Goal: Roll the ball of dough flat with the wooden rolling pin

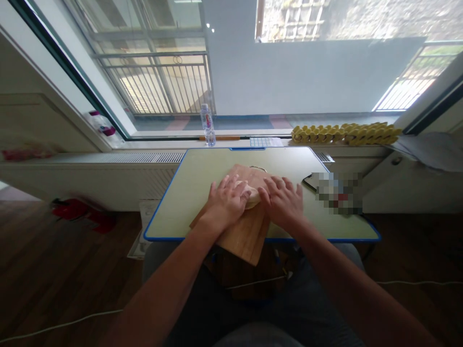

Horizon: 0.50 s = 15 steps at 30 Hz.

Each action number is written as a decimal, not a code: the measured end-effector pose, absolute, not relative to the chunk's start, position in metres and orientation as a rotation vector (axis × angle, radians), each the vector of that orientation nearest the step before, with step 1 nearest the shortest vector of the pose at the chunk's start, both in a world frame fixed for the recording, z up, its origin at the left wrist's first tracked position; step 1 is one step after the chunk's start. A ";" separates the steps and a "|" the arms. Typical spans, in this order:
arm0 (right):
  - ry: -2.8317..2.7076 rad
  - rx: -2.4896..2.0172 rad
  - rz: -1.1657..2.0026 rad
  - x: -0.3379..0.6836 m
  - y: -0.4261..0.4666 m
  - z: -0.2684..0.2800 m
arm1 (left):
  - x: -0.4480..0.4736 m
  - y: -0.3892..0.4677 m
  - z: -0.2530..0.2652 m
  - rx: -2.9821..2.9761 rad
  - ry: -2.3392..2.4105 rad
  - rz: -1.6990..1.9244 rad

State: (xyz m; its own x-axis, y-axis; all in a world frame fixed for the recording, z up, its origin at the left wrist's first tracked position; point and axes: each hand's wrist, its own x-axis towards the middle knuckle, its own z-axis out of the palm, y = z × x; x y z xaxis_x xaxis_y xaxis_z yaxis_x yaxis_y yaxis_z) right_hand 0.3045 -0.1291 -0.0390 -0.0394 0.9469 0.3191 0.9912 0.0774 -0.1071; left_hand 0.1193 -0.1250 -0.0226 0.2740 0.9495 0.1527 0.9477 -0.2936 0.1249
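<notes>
A pale lump of dough [253, 198] sits on a wooden cutting board [244, 236] that lies askew on the desk, one corner jutting past its front edge. My left hand [228, 200] rests over the dough's left side, fingers stretched out, thumb against it. On the other side, my right hand [284, 200] has its fingers spread, its thumb side at the dough's right edge. Part of the dough is hidden beneath the hands. A curved metal rim [258, 168] shows just behind the board.
The desk [168, 207] has a blue edge. A phone-like object [311, 182], partly pixelated, lies at its right. Along the windowsill stand a plastic bottle [207, 126] and a row of yellow objects [343, 134]. Red fire extinguishers [85, 212] are on the floor at left.
</notes>
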 end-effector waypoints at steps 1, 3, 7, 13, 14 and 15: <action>-2.052 -1.921 -0.219 0.306 -0.141 -0.042 | 0.119 -0.138 -0.025 2.520 1.849 0.341; -2.058 -1.882 -0.232 0.309 -0.164 -0.048 | 0.118 -0.165 -0.032 2.548 1.832 0.416; -2.056 -1.810 -0.227 0.312 -0.192 -0.057 | 0.117 -0.205 -0.046 2.560 1.838 0.526; -2.037 -1.768 -0.197 0.311 -0.173 -0.055 | 0.115 -0.194 -0.042 2.536 1.865 0.505; -2.035 -1.772 -0.192 0.309 -0.164 -0.053 | 0.115 -0.186 -0.038 2.538 1.870 0.491; -2.035 -1.779 -0.182 0.308 -0.155 -0.051 | 0.114 -0.178 -0.035 2.542 1.877 0.480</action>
